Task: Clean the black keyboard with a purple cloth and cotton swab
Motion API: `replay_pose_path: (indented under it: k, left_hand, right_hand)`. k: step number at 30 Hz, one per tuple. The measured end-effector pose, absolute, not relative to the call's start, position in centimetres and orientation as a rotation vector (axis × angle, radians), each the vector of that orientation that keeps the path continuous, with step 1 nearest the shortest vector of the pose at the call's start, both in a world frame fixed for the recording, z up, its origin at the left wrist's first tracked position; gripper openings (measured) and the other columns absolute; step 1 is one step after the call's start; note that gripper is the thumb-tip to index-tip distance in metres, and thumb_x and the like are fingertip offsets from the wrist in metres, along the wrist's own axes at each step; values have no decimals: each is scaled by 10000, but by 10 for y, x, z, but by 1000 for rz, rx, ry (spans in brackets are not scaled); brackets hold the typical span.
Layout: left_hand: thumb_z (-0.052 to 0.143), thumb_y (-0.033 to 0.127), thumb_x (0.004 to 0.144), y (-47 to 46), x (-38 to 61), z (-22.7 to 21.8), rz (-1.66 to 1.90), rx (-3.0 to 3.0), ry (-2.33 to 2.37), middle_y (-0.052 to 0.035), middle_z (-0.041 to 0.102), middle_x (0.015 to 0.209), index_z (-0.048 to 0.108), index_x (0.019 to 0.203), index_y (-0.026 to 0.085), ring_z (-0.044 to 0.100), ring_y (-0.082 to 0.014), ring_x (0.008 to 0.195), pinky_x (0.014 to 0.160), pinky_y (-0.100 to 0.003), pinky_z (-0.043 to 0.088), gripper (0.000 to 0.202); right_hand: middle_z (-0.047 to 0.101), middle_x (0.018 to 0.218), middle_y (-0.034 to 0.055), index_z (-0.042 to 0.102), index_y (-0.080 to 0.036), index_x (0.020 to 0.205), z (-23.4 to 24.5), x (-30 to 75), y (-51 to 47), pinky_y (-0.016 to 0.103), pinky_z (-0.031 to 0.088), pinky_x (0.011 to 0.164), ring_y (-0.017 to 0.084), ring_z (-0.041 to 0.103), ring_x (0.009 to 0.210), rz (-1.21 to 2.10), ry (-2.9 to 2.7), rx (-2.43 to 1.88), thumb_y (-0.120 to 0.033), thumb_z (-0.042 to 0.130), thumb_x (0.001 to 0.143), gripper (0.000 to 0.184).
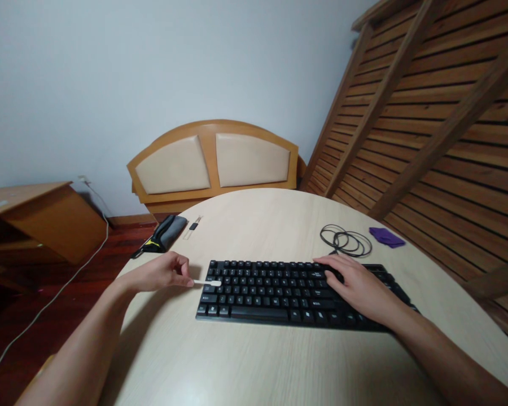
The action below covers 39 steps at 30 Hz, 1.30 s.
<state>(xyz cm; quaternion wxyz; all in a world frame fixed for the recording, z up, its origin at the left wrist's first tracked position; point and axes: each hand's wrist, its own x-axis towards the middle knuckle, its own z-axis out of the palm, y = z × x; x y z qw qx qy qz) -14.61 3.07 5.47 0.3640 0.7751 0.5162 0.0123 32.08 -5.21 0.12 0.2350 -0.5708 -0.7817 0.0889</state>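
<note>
A black keyboard (pixel 262 290) with white key markings lies across the table in front of me. My left hand (pixel 175 272), just off its left end, pinches a thin white stick with a thicker white head (pixel 213 283), like a swab or small brush. That head is over the keys at the left side; whether it touches them I cannot tell. Over the right part of the keyboard lies my right hand (pixel 353 282), fingers stretched towards the back edge and thumb apart. It covers some of the keys there.
Behind the keyboard lie a coiled black cable (pixel 347 241) and a folded purple cloth (pixel 387 237). A grey and black pouch (pixel 165 234) and a small clear item with a black part (pixel 193 226) sit at the back left. The round table (pixel 271 225) stands before a wooden headboard (pixel 214 127).
</note>
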Motion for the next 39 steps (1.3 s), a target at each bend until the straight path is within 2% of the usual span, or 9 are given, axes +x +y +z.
replay_pose_path:
  k: [14,21,31,39]
  left_hand:
    - [723,523,778,20,-126,63,111,2033,1261,8,621,668,675,743,164,508,-146,630,575,-236,354,364]
    - [614,330,836,23,-136,63,83,2069,1154,-8,690,779,729,837,175,577,-151,696,641,-229,418,193]
    - [621,328,883,19,-120,68,207,2218,1041,-37,751,871,752,836,185,675,-174,803,734,-249,484,200]
    - [611,329,903,18,-111,61,259,2286,997,-41,734,846,760,860,188,656,-160,756,663,-234,479,210]
  right_hand:
    - [722,1183,101,676,-217,1204,2,320,-52,514,508,987,304,635,1119,242,-2141,-1560,-357,421,968,375]
    - [719,1192,107,673,-200,1205,3,320,-52,523,500,1004,303,628,1132,243,-2146,-1565,-358,410,971,385]
    - [715,1200,102,668,-213,1207,4,319,-53,519,496,1009,296,629,1134,260,-2139,-1556,-345,415,965,374]
    - [721,1189,97,678,-225,1192,5,318,-53,513,500,1008,296,636,1128,261,-2127,-1570,-349,423,958,367]
